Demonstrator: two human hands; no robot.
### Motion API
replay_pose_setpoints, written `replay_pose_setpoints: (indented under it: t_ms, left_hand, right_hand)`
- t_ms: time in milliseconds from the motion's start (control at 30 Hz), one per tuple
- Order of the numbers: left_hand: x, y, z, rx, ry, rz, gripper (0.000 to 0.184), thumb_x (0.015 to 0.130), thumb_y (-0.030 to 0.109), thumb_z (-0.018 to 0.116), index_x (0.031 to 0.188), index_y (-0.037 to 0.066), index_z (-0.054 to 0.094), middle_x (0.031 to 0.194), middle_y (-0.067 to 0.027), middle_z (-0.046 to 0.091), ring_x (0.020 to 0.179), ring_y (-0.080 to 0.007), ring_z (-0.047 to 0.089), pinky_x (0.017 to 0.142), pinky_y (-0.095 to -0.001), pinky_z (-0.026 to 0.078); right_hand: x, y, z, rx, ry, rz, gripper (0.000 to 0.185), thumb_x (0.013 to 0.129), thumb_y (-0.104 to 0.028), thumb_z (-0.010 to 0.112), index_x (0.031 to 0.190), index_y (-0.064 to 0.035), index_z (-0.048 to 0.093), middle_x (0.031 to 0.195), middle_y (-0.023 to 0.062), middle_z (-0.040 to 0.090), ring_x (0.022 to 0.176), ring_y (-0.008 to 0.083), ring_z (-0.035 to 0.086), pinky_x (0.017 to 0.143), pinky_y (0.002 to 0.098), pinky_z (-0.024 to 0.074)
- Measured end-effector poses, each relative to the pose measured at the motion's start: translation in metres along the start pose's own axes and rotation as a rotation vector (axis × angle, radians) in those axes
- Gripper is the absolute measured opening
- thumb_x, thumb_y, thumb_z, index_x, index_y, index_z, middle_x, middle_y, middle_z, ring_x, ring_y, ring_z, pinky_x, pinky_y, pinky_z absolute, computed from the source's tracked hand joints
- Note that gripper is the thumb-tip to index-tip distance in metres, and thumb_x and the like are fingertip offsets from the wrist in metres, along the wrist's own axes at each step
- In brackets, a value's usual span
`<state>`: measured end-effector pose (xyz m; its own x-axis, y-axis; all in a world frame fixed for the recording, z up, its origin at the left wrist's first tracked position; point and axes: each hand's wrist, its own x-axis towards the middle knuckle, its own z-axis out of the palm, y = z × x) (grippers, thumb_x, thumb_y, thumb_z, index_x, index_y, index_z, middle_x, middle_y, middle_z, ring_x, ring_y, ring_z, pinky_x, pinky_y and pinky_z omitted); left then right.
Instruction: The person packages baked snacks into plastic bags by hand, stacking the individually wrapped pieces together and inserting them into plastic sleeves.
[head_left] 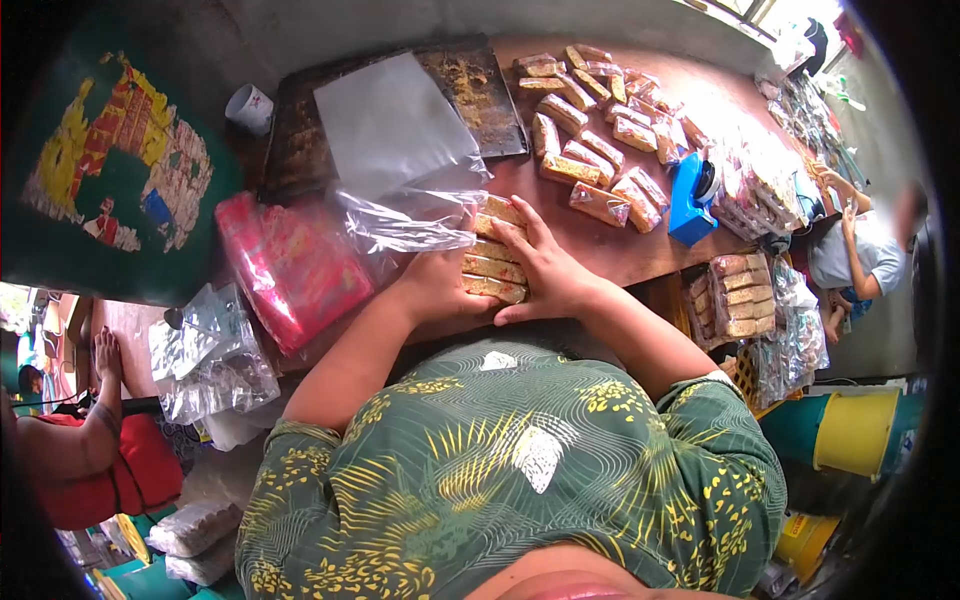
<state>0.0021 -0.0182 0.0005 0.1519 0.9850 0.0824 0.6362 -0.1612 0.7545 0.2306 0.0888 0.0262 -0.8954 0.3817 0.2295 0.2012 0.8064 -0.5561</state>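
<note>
Bars (494,269) lie in a row beside the clear bags (393,125) on the tabletop (592,250), long axes running hand to hand, grip partly closed around them, left hand (438,288) nearer the bags than right hand (556,272).

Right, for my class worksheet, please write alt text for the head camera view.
A person's left hand and right hand clasp a row of golden-brown bars at a brown table. Clear plastic packaging lies beyond the left hand; wrapped pieces and a blue tape dispenser sit further right.
</note>
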Motion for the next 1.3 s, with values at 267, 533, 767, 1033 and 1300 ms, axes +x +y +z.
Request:
replay_pose_setpoints:
  t_ms: [267, 533, 767, 1033, 1300]
  left_hand:
    - [0.008, -0.005, 0.008, -0.164, 0.097, 0.031, 0.088, 0.096, 0.02, 0.073, 0.164, -0.004, 0.022, 0.151, -0.0219, 0.05, 0.139, -0.0304, 0.052, 0.116, -0.0404, 0.043]
    - [-0.021, 0.096, -0.093, 0.693, 0.601, 0.133, 0.048, 0.095, 0.022, 0.068, 0.137, -0.001, 0.063, 0.141, -0.0227, 0.06, 0.136, -0.0366, 0.053, 0.112, -0.0465, 0.044]
    - [-0.049, 0.057, -0.153, -0.253, 0.032, -0.223, 0.04, 0.108, 0.017, 0.044, 0.136, -0.001, 0.067, 0.149, -0.0143, 0.06, 0.138, -0.0253, 0.056, 0.117, -0.0389, 0.04]
    - [-0.01, 0.018, -0.047, 0.654, 0.697, 0.249, 0.044, 0.095, -0.001, 0.057, 0.135, 0.013, 0.071, 0.128, -0.0146, 0.073, 0.118, -0.0343, 0.069, 0.105, -0.0422, 0.053]
    - [-0.014, 0.011, 0.01, 0.367, 0.417, -0.058, 0.047, 0.091, 0.001, 0.059, 0.135, 0.014, 0.069, 0.146, -0.0079, 0.063, 0.124, -0.0285, 0.067, 0.108, -0.0397, 0.053]
  right_hand:
    - [0.004, 0.0, 0.014, -0.065, 0.111, -0.048, 0.119, 0.059, -0.043, 0.097, 0.156, -0.0068, 0.039, 0.162, 0.0362, 0.02, 0.15, 0.055, 0.028, 0.122, 0.056, 0.0348]
    - [0.005, 0.003, 0.026, -0.144, 0.205, 0.001, 0.117, 0.056, -0.039, 0.096, 0.156, -0.0138, 0.042, 0.155, 0.0311, 0.034, 0.139, 0.0526, 0.044, 0.113, 0.056, 0.0445]
    - [-0.005, 0.0, 0.023, -0.152, 0.236, 0.101, 0.117, 0.053, -0.04, 0.096, 0.154, -0.0134, 0.044, 0.155, 0.0292, 0.036, 0.14, 0.049, 0.044, 0.112, 0.0553, 0.0435]
    - [-0.042, 0.001, 0.021, 0.106, 0.296, 0.203, 0.111, 0.06, -0.03, 0.095, 0.154, 0.0008, 0.042, 0.152, 0.0271, 0.032, 0.143, 0.0437, 0.04, 0.121, 0.0452, 0.0366]
    - [-0.072, -0.052, 0.0, 1.509, 0.094, 0.296, 0.107, 0.074, -0.011, 0.082, 0.162, 0.0045, 0.024, 0.158, 0.0162, 0.04, 0.149, 0.025, 0.039, 0.123, 0.0388, 0.0327]
